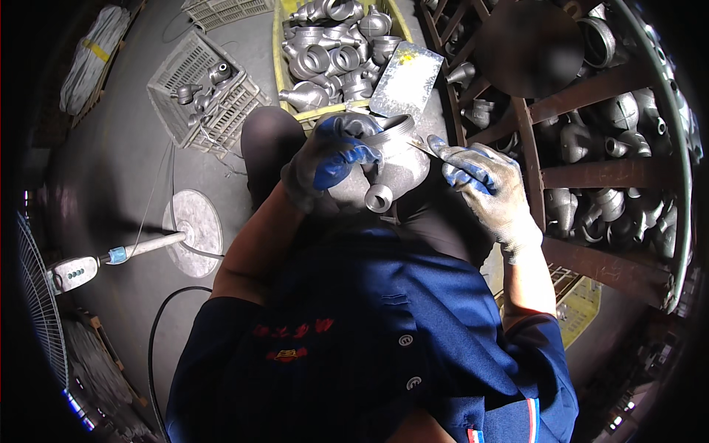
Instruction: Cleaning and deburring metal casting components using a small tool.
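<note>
Grey gloves with blue palms cover both hands. My left hand (336, 156) is closed around a grey metal casting (399, 164), a rounded pipe fitting held over my lap. Its wide threaded mouth tilts up and away, and a small round outlet points down toward me. In my right hand (484, 176) is a slim flat metal tool (422, 148), pinched between thumb and fingers. The tool's tip lies at or very close to the casting, just below the wide mouth. Most of the tool is hidden by my fingers, so its exact kind does not show.
A yellow crate (283, 55) full of castings stands ahead, with a shiny metal plate (406, 80) at its near right corner. A beige basket (173, 103) to the left holds several castings. On the right rises a rusty rack (591, 175) of castings; a fan (74, 275) stands left.
</note>
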`<state>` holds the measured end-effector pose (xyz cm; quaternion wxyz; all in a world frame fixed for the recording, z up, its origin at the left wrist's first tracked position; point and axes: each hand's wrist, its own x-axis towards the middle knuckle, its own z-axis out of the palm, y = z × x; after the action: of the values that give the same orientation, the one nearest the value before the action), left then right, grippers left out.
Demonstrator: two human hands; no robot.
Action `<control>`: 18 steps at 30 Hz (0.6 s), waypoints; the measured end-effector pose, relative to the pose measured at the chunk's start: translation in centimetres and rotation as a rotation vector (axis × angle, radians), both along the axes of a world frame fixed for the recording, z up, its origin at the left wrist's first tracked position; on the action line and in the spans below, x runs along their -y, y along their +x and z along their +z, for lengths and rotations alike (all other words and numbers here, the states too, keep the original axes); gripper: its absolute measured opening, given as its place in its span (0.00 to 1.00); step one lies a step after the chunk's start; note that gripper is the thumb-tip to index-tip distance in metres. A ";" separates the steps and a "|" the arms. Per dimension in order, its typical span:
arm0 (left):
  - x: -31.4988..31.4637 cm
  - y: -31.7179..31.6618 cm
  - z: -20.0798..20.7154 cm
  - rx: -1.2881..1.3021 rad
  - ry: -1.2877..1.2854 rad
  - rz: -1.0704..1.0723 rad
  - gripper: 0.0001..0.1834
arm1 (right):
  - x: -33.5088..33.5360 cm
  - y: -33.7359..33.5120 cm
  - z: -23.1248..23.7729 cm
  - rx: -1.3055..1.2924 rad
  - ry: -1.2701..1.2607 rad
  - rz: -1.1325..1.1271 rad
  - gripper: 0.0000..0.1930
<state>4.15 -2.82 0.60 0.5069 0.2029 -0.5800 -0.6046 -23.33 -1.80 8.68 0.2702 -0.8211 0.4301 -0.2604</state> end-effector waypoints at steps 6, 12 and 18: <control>-0.7 -0.1 0.6 -0.157 0.157 -0.039 0.12 | 0.0 0.0 -1.0 0.198 0.149 -0.064 0.14; -0.1 -0.9 0.9 -0.029 0.009 0.021 0.18 | -0.1 1.9 0.5 0.376 0.623 -0.212 0.39; 0.8 -1.3 2.6 0.145 -0.308 -0.016 0.17 | 1.3 3.2 -2.1 0.147 0.158 -0.076 0.40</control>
<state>2.82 -3.62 3.15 0.4840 0.1615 -0.7025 -0.4962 -20.13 -3.09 6.57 0.3549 -0.7590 0.4590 -0.2953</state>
